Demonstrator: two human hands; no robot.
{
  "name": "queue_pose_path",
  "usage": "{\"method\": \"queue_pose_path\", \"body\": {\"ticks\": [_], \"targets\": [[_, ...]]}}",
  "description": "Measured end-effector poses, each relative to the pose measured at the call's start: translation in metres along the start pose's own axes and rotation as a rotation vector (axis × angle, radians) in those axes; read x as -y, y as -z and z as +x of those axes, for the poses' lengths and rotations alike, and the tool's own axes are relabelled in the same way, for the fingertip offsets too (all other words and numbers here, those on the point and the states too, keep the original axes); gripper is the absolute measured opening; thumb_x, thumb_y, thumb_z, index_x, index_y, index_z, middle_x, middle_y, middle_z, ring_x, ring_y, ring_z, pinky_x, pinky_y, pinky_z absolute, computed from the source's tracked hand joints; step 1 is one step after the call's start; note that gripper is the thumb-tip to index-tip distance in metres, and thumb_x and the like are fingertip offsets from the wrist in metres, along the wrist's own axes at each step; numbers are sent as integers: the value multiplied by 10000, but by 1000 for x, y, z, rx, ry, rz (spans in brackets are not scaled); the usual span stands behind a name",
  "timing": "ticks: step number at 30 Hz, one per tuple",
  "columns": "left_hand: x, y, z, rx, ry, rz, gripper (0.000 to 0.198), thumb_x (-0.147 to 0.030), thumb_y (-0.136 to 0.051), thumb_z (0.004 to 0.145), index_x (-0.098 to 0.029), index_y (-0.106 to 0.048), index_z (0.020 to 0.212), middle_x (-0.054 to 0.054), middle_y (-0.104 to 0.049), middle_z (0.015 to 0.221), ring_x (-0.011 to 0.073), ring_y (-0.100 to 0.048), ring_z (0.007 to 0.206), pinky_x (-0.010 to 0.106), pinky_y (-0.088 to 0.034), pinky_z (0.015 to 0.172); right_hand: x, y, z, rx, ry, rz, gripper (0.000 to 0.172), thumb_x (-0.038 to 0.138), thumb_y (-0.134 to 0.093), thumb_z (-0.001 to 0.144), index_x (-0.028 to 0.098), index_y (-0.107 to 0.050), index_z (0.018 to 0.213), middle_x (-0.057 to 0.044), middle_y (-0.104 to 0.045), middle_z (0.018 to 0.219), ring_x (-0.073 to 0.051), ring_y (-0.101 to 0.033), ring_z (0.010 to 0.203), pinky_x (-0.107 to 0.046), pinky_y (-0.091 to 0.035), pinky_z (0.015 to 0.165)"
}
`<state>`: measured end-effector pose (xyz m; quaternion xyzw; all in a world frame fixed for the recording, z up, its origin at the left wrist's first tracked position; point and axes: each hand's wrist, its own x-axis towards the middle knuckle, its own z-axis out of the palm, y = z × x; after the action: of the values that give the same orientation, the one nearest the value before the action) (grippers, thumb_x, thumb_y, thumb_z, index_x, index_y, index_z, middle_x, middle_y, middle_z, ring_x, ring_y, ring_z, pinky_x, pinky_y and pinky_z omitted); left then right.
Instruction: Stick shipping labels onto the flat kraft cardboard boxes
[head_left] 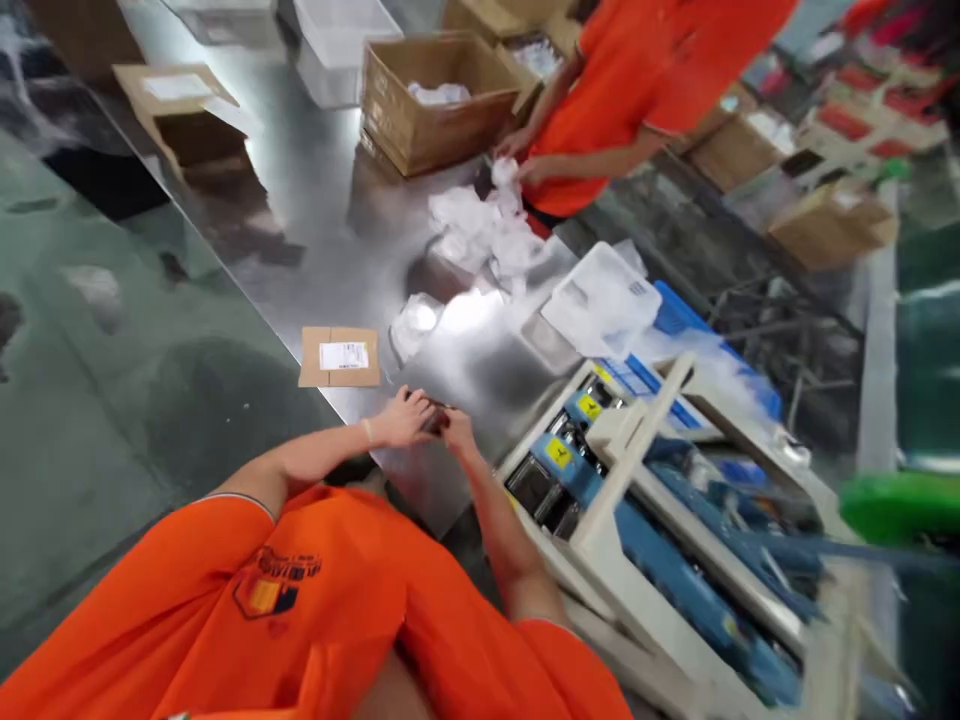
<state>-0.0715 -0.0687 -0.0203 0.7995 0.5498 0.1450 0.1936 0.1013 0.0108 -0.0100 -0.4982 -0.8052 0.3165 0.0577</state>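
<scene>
Illumination: moderately bright, uneven. Strong white glare on the metal table [300, 230], peaking near the clear bag [409, 335]; highlight blown out there. The cardboard box [442, 125] shows as a dark reflection in the tabletop. Floor [187, 350] dim, greenish, with a soft dark shadow near the table edge. Orange shirt [337, 590] evenly lit, color saturated, chest print smeared. Dark object [433, 420] between left hand [405, 418] and right hand [456, 432]: too small and murky to identify. Label print [343, 356] illegible. Wide-angle stretch toward the margins; right side heavily blurred, the green shape [892, 508] streaked.
</scene>
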Motion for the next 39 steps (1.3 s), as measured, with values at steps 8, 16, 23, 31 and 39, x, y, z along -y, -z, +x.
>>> {"method": "queue_pose_path", "body": {"ticks": [8,16,23,31,39], "targets": [[79,-9,-17,-178,204,-898,723,-540,-715,898,-206,-526,1510,190,-550,1562,382,-506,1456,560,-416,1229,-50,-14,-36,134,271,36,161,136,-679,953,182,-811,1033,-127,-752,1293,-261,-671,1222,-425,-546,1133],[75,-33,8,23,440,-1220,993,-515,-954,619,-195,-584,1484,158,-732,1389,323,-677,1262,511,-516,1155,-39,-20,-7,68,153,-122,228,175,-738,977,180,-780,1202,-95,-761,1170,-248,-698,1054,-377,-587,993],[79,7,7,146,335,-834,931,-591,-667,917,-114,-478,1694,242,-565,1660,406,-526,1547,548,-421,1271,-45,-21,4,-41,227,-229,492,280,-814,972,219,-712,1450,-146,-642,1579,-346,-534,1535,-505,-524,1207],[-4,-3,5,169,386,146,1190,-624,-779,881,37,-279,1734,376,-163,1804,563,-67,1702,770,-61,1326,-51,-29,-23,46,194,-309,592,333,-580,1109,270,-502,1692,-128,-391,1805,-413,-339,1680,-614,-475,1224],[18,-14,40,101,309,179,1155,-669,-662,930,-97,-159,1798,303,-490,1669,515,-432,1561,659,-388,1271,-99,-45,-34,-156,-107,-165,877,524,-734,1023,177,-386,1749,-197,-353,1810,-391,-331,1677,-563,-389,1302]]}}
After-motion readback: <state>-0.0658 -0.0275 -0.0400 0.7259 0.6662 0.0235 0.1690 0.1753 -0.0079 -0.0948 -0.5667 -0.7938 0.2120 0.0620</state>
